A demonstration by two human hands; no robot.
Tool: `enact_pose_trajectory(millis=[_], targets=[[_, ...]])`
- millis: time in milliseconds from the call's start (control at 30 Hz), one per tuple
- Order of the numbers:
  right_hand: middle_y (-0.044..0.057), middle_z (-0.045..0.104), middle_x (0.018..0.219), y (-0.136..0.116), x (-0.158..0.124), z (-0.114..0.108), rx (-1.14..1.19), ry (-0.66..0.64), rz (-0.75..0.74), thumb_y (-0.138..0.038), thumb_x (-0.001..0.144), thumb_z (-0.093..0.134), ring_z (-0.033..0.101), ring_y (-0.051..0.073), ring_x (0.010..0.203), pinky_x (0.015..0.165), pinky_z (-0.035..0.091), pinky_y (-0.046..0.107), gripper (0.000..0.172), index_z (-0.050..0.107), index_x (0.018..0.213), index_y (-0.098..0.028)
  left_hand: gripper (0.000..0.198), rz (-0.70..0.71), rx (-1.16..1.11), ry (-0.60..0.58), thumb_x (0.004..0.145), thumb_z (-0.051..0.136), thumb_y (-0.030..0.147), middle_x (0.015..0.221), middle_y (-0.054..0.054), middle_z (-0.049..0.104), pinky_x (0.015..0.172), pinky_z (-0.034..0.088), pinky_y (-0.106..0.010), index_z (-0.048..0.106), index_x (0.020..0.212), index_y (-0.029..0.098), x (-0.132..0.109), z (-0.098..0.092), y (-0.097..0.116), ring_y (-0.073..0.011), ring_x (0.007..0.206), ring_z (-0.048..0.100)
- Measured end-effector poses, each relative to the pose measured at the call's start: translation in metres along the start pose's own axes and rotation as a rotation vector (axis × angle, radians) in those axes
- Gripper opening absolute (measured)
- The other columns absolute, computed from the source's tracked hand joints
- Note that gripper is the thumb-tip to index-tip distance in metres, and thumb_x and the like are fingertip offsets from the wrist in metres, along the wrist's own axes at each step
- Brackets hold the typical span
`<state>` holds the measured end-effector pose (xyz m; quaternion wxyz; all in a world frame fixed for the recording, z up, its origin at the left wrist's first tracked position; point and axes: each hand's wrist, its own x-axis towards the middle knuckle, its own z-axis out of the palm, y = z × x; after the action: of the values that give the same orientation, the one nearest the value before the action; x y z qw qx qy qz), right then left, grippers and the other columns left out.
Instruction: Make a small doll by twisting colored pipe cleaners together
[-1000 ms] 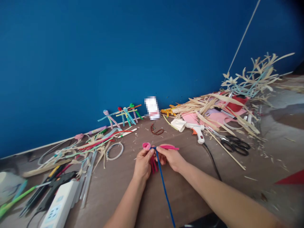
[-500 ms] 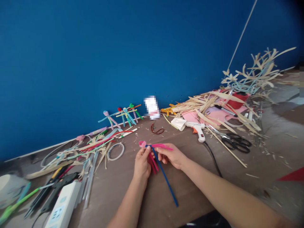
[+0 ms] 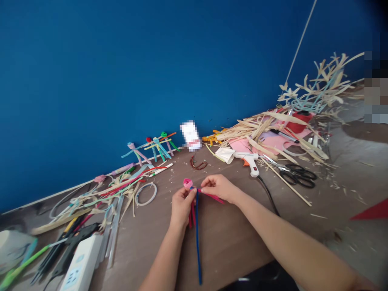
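**Pink and blue: slip and snag hazards at the joint**

The pink stem bundle point(image 3: 187, 184), coiled at one end, is held between both hands, in front of the wearer. The blue stem point(image 3: 198, 238) crosses it near the left thumb; its long free end points back toward the wearer.

Left hand point(image 3: 183, 202): pinching the bundle just beside the coil. Right hand point(image 3: 220, 189): thumb and fingertips pinching pink strands just right of the crossing.

1. Slippage. If the left pinch relaxes, the blue stem may shift along the bundle or loosen.
2. Distortion. Excess pull by the right hand could stretch the coil or draw the strands out unevenly.
3. Snagging. The free blue end hangs between the forearms; a sleeveless wrist brushing it could twist the crossing.
4. Cord contact. The black cord point(image 3: 269, 195) passes behind the right forearm. A sideways sweep could drag the glue gun point(image 3: 251, 163) across the tabletop point(image 3: 145, 246). Whether it is hot cannot be told.
5. Blade contact. The scissors point(image 3: 298, 176) lie beyond the cord; a wide rightward reach could strike them.
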<state>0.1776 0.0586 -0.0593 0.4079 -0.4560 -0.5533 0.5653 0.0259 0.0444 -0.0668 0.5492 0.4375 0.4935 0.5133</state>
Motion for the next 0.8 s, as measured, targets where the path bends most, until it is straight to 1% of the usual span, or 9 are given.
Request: enact_pose_trajectory(millis=[67, 133, 200, 267, 400, 567, 667, 733, 800], targets=[[-0.002, 0.057, 0.057, 0.0, -0.004, 0.002, -0.255, 0.015, -0.113, -0.022, 0.064, 0.062, 0.048, 0.008, 0.051, 0.051, 0.036, 0.021, 0.009, 0.062, 0.07, -0.015, 0.02, 0.031, 0.078, -0.011, 0.059, 0.069, 0.028, 0.044, 0.005, 0.049, 0.041, 0.03, -0.015, 0.06, 0.063, 0.01, 0.0, -0.001, -0.001, -0.0039, 0.039, 0.04], [-0.001, 0.059, 0.062, 0.0, -0.008, 0.005, -0.465, 0.049, -0.221, -0.019, 0.066, 0.059, 0.049, 0.009, 0.054, 0.053, 0.036, 0.021, 0.005, 0.062, 0.069, -0.017, 0.019, 0.015, 0.092, -0.029, 0.06, 0.068, 0.027, 0.044, 0.005, 0.049, 0.041, 0.03, -0.014, 0.059, 0.061, 0.01, 0.001, -0.002, -0.002, -0.0037, 0.04, 0.04], [0.0, 0.06, 0.065, -0.001, -0.011, 0.007, -0.607, 0.093, -0.305, -0.017, 0.067, 0.058, 0.05, 0.01, 0.057, 0.054, 0.035, 0.021, 0.005, 0.062, 0.068, -0.018, 0.019, -0.052, 0.033, -0.058, 0.06, 0.068, 0.026, 0.045, 0.004, 0.051, 0.042, 0.033, -0.014, 0.061, 0.066, 0.01, 0.002, -0.002, -0.003, -0.0039, 0.04, 0.043], [0.001, 0.06, 0.066, -0.002, -0.012, 0.008, -0.677, 0.139, -0.345, -0.016, 0.068, 0.057, 0.051, 0.011, 0.059, 0.055, 0.035, 0.022, 0.006, 0.062, 0.066, -0.018, 0.022, -0.144, -0.078, -0.097, 0.059, 0.069, 0.025, 0.05, 0.002, 0.055, 0.045, 0.039, -0.016, 0.063, 0.075, 0.01, 0.002, -0.002, -0.003, -0.0051, 0.043, 0.047], [0.001, 0.062, 0.067, 0.0, -0.011, 0.007, -0.662, 0.207, -0.335, -0.019, 0.072, 0.053, 0.052, 0.011, 0.06, 0.056, 0.035, 0.022, 0.011, 0.063, 0.067, -0.019, 0.028, -0.247, -0.263, -0.168, 0.056, 0.07, 0.016, 0.065, -0.001, 0.06, 0.05, 0.046, -0.017, 0.063, 0.082, 0.01, 0.003, -0.001, -0.001, -0.0063, 0.052, 0.054], [0.0, 0.06, 0.058, 0.009, -0.007, 0.008, -0.542, 0.178, -0.274, -0.022, 0.075, 0.05, 0.048, 0.01, 0.05, 0.049, 0.032, 0.021, 0.014, 0.062, 0.068, -0.018, 0.031, -0.242, -0.301, -0.186, 0.055, 0.071, 0.016, 0.064, 0.001, 0.056, 0.045, 0.042, -0.012, 0.061, 0.084, 0.01, 0.001, 0.001, 0.003, -0.0026, 0.048, 0.048], [-0.001, 0.057, 0.055, 0.017, -0.004, 0.011, -0.422, 0.18, -0.234, -0.022, 0.076, 0.047, 0.048, 0.009, 0.047, 0.046, 0.032, 0.02, 0.014, 0.059, 0.07, -0.017, 0.027, -0.271, -0.271, -0.224, 0.06, 0.069, 0.025, 0.061, 0.003, 0.052, 0.035, 0.031, -0.011, 0.057, 0.081, 0.013, 0.0, 0.002, 0.005, -0.0005, 0.04, 0.039], [-0.001, 0.057, 0.055, 0.019, -0.002, 0.014, -0.356, 0.201, -0.217, -0.022, 0.076, 0.046, 0.048, 0.008, 0.046, 0.045, 0.033, 0.019, 0.013, 0.057, 0.071, -0.016, 0.023, -0.292, -0.228, -0.259, 0.065, 0.065, 0.032, 0.054, 0.006, 0.045, 0.03, 0.018, -0.011, 0.053, 0.071, 0.013, 0.0, 0.002, 0.007, 0.0011, 0.033, 0.028], [-0.002, 0.055, 0.053, 0.019, -0.001, 0.015, -0.297, 0.202, -0.196, -0.021, 0.075, 0.047, 0.047, 0.008, 0.045, 0.044, 0.033, 0.019, 0.011, 0.055, 0.071, -0.016, 0.029, -0.297, -0.188, -0.287, 0.069, 0.06, 0.038, 0.046, 0.009, 0.034, 0.03, 0.01, -0.012, 0.046, 0.061, 0.014, 0.0, 0.001, 0.007, 0.0014, 0.031, 0.019]])
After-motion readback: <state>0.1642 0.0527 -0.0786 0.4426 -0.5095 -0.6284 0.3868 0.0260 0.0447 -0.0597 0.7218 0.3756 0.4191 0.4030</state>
